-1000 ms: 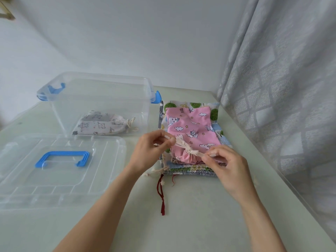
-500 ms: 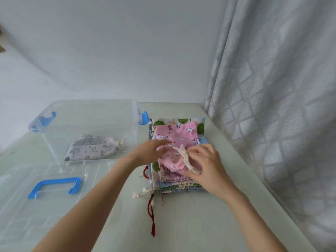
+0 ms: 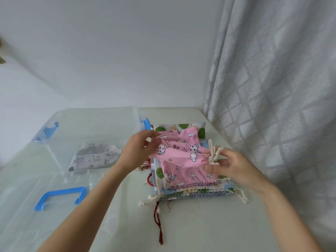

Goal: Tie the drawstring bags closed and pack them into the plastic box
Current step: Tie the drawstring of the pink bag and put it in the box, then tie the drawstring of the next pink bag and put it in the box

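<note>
Pink bag (image 3: pixel 181 151) held between left hand (image 3: pixel 138 151), right hand (image 3: pixel 231 166); print unreadable

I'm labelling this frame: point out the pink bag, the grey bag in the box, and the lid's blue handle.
pink bag (image 3: pixel 183 151), head view, middle of fabric
grey bag (image 3: pixel 92 158), head view, printed body
blue handle (image 3: pixel 61 198), head view, bar

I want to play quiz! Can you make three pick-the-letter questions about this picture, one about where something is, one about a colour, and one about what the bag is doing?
1. Where is the grey printed bag?
A in the clear box
B on the stack
C on the lid

2. What colour is the lid handle?
A red
B blue
C green

3. The pink bag is
A packed away
B lying flat and untouched
C lifted in both hands

Answers: 1 A, it shows through the box wall. 2 B, plainly blue. 3 C, left hand grips one end, right hand the corded end.
</note>
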The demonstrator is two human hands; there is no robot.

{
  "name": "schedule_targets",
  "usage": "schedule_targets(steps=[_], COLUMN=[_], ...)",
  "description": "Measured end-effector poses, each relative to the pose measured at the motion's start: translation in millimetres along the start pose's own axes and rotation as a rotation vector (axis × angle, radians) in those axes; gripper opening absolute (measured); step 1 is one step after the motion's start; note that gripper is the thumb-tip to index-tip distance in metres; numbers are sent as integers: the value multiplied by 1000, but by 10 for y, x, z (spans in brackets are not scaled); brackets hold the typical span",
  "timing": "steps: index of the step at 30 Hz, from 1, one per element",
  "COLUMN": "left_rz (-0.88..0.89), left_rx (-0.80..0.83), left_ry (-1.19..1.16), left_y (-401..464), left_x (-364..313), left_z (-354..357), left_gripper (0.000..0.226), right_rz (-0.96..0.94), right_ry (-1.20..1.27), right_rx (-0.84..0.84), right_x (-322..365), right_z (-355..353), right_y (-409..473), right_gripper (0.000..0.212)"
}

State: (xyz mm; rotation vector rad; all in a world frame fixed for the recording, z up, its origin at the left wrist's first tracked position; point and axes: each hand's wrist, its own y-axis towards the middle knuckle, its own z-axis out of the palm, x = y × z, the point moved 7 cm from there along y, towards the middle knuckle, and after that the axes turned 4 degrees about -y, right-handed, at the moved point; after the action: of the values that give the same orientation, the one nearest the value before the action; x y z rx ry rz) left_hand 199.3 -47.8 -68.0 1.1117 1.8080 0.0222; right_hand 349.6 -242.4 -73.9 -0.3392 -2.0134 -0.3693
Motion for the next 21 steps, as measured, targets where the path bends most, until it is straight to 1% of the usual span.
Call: schedule_targets(steps=[1,2,4,6,7,8,9,11,13,14,16,19,21], left_rz=[-2,2,15,19,8,-13,-45,-145,-243,-274,-311,-288,-216], left_rx=[-83,-163,-284,-383,-423,-463,-480,-442,-347,-303,-244,-228,-272], left_ry=[-63,-100,-134,-75,-17,65,152,340,525,592,650,716,722], left_y=[-29,-59,-80,-91,-81,-75,-46,10,45,57,67,41,-32], left_x=[-4,3,14,103,173,267,370,577,770,859,1005,1081,991], left_z=[-202,-427,-809,-1237,-1419,-1633,-1830,-2077,-2197,-2245,-2294,-2362,-2356], left_gripper=[10,13,20,24,21,15,9,8,8,7,6,16,18], right_rz=[-21,-48,-117,-206,-236,-264,-292,-294,-251,-232,-206,-192,-197], right_ry=[34,51,60,5,-18,-44,-75,-171,-308,-361,-415,-573,-646], right_rx=[-4,-18,-98,-169,-176,-163,-142,-106,-54,-15,62,157,148], right_x=[145,293,607,955,1092,1223,1333,1400,1341,1300,1221,1136,1100], right_z=[47,118,252,471,595,752,911,1193,1480,1646,1905,2106,2069], right_y=[93,243,564,966,1163,1380,1601,1961,2243,2357,2470,2506,2419], right_gripper=[60,56,40,24,14,11,15,23,28,30,31,35,33])
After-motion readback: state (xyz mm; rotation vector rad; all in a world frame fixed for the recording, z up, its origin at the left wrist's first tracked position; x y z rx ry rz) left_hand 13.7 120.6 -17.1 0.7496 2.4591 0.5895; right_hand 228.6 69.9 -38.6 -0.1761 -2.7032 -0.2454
